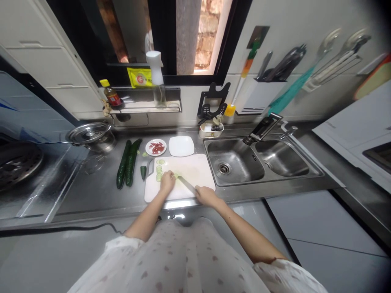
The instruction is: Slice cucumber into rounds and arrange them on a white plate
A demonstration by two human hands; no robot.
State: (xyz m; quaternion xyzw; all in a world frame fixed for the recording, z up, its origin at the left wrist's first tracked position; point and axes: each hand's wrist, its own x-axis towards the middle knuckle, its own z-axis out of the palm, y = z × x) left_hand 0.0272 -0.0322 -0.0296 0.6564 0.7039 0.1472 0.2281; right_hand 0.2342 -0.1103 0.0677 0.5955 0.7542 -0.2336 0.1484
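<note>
My right hand (207,195) is wrapped around the handle of a kitchen knife (187,185), whose blade points to the left over the white cutting board (198,171). At the knife's tip lie pale green cucumber slices (175,176). My left hand (167,182) rests on the board with its fingers closed at these slices, which it partly hides. Just beyond that hand, more cucumber rounds (159,168) lie in an overlapping row. A cut cucumber end (143,172) lies beside the board's handle, and two whole cucumbers (128,165) lie further left.
Behind the board stand a small plate of chopped red pieces (156,147) and a white square plate (181,146). A lidded steel pot (91,136) is at the left. To the right is a double sink (235,181) with a faucet (264,129). A bottle shelf (146,108) hangs behind.
</note>
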